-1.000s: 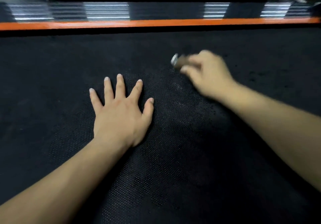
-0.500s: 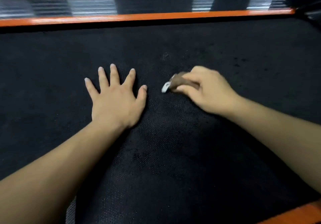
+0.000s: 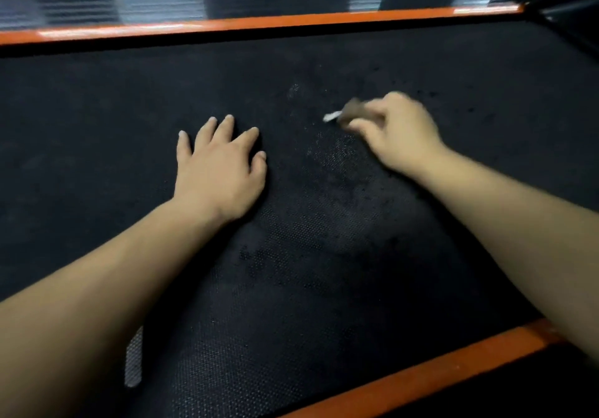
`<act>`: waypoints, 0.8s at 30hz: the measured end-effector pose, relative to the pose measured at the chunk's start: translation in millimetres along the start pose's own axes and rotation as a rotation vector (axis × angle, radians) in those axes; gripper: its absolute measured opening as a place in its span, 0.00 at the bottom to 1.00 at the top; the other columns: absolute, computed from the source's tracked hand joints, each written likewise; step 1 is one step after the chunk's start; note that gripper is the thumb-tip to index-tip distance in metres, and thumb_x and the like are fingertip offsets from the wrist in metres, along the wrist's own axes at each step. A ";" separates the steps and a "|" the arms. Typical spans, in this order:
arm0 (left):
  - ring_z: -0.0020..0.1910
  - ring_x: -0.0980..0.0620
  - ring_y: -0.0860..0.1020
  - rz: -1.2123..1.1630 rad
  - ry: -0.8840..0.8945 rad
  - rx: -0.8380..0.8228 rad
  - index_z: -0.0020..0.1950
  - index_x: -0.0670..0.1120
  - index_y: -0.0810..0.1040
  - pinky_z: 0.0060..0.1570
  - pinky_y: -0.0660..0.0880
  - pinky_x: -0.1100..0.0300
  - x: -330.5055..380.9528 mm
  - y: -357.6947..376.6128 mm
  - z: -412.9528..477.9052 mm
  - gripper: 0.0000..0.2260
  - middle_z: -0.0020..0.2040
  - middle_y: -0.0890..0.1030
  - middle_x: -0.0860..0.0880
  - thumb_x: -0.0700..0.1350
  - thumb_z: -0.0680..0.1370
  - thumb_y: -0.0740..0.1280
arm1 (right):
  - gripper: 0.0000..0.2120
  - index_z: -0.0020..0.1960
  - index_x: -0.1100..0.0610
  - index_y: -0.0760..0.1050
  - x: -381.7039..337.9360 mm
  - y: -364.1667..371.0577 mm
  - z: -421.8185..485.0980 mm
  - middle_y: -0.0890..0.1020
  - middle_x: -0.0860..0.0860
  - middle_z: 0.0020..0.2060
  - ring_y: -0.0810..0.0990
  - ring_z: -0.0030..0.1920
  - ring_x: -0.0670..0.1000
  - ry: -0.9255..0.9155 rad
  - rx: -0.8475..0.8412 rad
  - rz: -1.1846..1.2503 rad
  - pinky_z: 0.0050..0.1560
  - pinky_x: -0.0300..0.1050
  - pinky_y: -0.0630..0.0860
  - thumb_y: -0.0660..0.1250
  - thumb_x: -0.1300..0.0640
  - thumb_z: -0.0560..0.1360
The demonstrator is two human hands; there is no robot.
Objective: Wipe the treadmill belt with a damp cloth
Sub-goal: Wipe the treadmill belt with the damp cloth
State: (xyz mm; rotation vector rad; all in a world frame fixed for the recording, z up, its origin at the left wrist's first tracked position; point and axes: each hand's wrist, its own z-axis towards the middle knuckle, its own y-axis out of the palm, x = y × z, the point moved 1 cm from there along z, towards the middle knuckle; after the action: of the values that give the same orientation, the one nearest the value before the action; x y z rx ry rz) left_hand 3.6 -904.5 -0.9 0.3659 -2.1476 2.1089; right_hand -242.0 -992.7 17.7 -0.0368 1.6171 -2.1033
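The black textured treadmill belt (image 3: 291, 288) fills most of the head view, with damp-looking patches near its middle. My right hand (image 3: 398, 132) grips a small brownish cloth (image 3: 351, 111) with a white corner and holds it down on the belt right of centre; the cloth is blurred. My left hand (image 3: 217, 164) rests palm-down on the belt to the left, its fingers bent a little and close together.
An orange side rail (image 3: 259, 23) runs along the far edge of the belt, with a ribbed silver strip (image 3: 155, 5) behind it. A second orange rail (image 3: 437, 372) borders the near right edge. A pale mark (image 3: 133, 357) lies on the belt near my left forearm.
My right hand swept the cloth toward me and then back away to the right. My left hand's fingers drew closer together and bent slightly. The view shifted, showing the near orange rail.
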 end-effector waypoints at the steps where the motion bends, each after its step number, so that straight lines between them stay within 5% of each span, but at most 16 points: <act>1: 0.83 0.43 0.49 0.004 -0.005 -0.008 0.81 0.53 0.62 0.79 0.44 0.37 8.6 0.8 -5.0 0.24 0.83 0.55 0.44 0.57 0.84 0.52 | 0.14 0.55 0.47 0.82 9.3 -0.4 8.1 0.72 0.49 0.42 0.78 0.48 0.57 0.079 0.036 0.000 0.43 0.47 0.70 0.65 0.41 0.77; 4: 0.83 0.43 0.43 -0.010 -0.044 -0.051 0.83 0.51 0.55 0.78 0.39 0.38 34.2 12.9 -26.7 0.27 0.84 0.48 0.42 0.58 0.85 0.50 | 0.12 0.52 0.48 0.80 -3.6 5.2 -12.9 0.71 0.49 0.43 0.77 0.47 0.57 0.093 0.031 0.008 0.42 0.46 0.67 0.66 0.42 0.77; 9: 0.82 0.44 0.38 0.067 -0.059 -0.027 0.84 0.49 0.47 0.79 0.36 0.40 39.2 23.0 -36.8 0.30 0.84 0.43 0.43 0.59 0.84 0.45 | 0.11 0.54 0.45 0.82 -24.8 -12.6 -75.8 0.72 0.47 0.40 0.75 0.42 0.51 -0.235 -0.142 0.139 0.42 0.47 0.71 0.66 0.42 0.77; 14: 0.83 0.47 0.39 0.050 -0.077 -0.042 0.84 0.52 0.49 0.79 0.36 0.42 40.1 21.4 -38.0 0.29 0.84 0.44 0.45 0.59 0.84 0.45 | 0.14 0.54 0.49 0.81 39.3 -17.8 -17.7 0.75 0.50 0.46 0.78 0.53 0.59 0.166 0.051 0.021 0.48 0.48 0.72 0.66 0.41 0.76; 21: 0.83 0.45 0.40 0.099 -0.087 -0.032 0.84 0.51 0.49 0.79 0.37 0.39 40.1 24.4 -39.9 0.30 0.84 0.45 0.44 0.61 0.84 0.45 | 0.12 0.47 0.51 0.83 -22.5 -30.6 -122.7 0.68 0.45 0.37 0.76 0.39 0.56 -0.300 -0.204 0.242 0.41 0.49 0.72 0.67 0.43 0.74; 24: 0.83 0.44 0.39 0.115 -0.079 -0.055 0.84 0.51 0.48 0.78 0.37 0.38 39.3 22.7 -40.9 0.31 0.84 0.44 0.43 0.63 0.84 0.44 | 0.13 0.46 0.51 0.81 12.5 -27.3 -82.9 0.72 0.49 0.38 0.78 0.43 0.58 -0.096 -0.070 0.098 0.42 0.49 0.73 0.67 0.41 0.74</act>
State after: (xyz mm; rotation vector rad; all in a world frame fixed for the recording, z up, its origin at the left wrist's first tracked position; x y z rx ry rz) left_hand -43.6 -867.4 -12.1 0.3332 -2.3195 2.1229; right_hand -288.2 -917.6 14.5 -0.0788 1.6026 -1.9415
